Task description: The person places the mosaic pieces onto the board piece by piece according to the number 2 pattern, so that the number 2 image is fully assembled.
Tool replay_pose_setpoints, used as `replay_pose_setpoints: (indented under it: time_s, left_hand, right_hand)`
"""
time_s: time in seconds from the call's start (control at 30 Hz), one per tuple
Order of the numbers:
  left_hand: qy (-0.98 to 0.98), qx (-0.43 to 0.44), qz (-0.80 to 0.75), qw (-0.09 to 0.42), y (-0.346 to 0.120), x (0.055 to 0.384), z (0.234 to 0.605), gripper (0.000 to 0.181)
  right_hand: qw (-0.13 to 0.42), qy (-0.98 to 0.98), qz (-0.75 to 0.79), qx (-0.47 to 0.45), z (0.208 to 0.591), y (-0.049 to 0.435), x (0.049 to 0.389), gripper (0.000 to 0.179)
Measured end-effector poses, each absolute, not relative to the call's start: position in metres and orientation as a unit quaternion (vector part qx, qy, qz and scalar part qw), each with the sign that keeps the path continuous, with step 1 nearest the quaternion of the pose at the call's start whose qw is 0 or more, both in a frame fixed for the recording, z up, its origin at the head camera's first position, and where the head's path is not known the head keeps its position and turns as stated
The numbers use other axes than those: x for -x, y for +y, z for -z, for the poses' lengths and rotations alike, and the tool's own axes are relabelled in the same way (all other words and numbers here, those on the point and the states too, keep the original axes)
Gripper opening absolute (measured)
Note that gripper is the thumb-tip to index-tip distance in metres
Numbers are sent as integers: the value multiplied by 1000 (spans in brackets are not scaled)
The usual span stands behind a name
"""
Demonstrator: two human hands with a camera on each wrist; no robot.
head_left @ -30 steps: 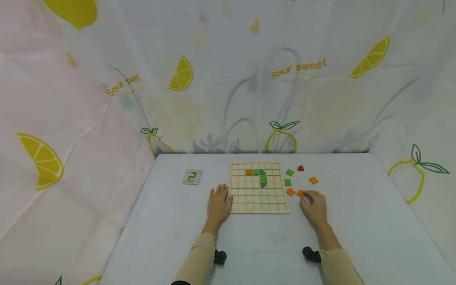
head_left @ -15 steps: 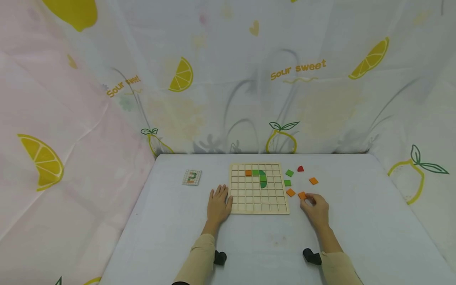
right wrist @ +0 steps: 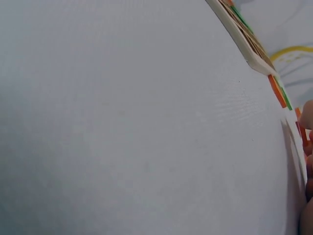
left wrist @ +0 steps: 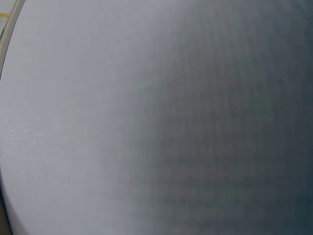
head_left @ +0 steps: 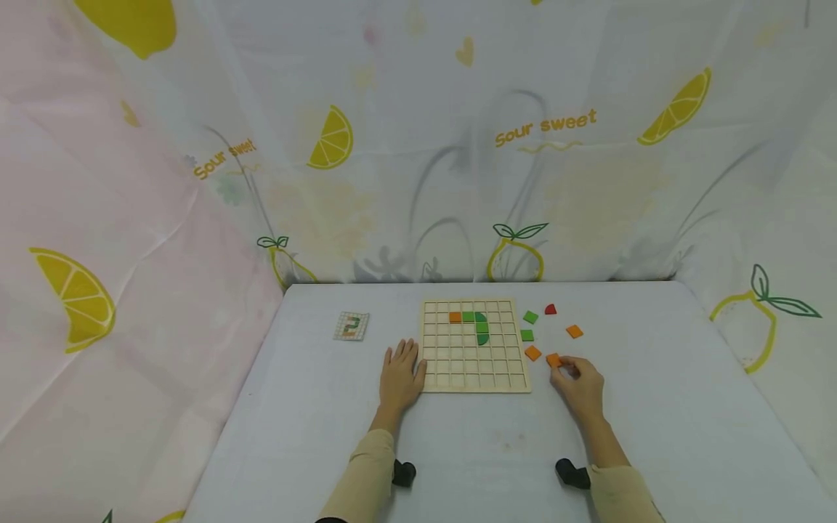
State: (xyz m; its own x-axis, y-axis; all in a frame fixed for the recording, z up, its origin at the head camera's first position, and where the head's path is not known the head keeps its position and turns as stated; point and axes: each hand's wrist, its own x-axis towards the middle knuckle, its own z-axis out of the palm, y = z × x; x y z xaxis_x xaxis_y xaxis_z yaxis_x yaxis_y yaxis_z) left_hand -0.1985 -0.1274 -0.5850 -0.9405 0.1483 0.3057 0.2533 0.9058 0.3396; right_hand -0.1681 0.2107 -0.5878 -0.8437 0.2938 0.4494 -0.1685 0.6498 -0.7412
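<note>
In the head view a wooden grid board (head_left: 451, 367) lies on the white table, with an orange square, green squares and green rounded pieces set in its upper cells. My left hand (head_left: 400, 378) rests flat at the board's left edge, fingers straight. To the right of the board, my right hand (head_left: 580, 385) pinches an orange square tile (head_left: 554, 360) between thumb and fingertips. Part of that hand (right wrist: 308, 171) shows at the right edge of the right wrist view. The left wrist view holds mostly blurred table.
Near the board's right side lie another orange tile (head_left: 532, 353), a green tile (head_left: 527, 335), a second green tile (head_left: 530, 317), a red piece (head_left: 551, 309) and a farther orange tile (head_left: 574, 331). A small pattern card (head_left: 351, 326) lies left of the board.
My right hand has shifted slightly right and toward me, and the pinched orange tile has moved slightly with it. The left hand stays in place.
</note>
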Motion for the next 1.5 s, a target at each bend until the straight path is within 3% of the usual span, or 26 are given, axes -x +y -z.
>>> replay_pose_setpoints:
  time_s: [0.2, 0.4, 0.93, 1.23, 1.5]
  left_hand:
    - [-965, 105, 193, 144, -127, 199, 583, 45]
    - [-964, 107, 192, 147, -128, 199, 584, 45]
    - [-964, 108, 195, 144, -128, 198, 584, 45]
    - [-965, 105, 192, 145, -129, 198, 584, 45]
    - [-964, 102, 198, 142, -128, 200, 586, 45]
  right_hand:
    - [283, -854, -436, 23, 587, 207, 170, 20]
    - [249, -857, -450, 12, 581, 196, 173, 23]
    - [235, -848, -466, -88, 565, 152, 202, 22]
    - [174, -858, -472, -107, 567, 131, 218, 27]
    - [186, -859, -456, -142, 566, 117, 229, 23]
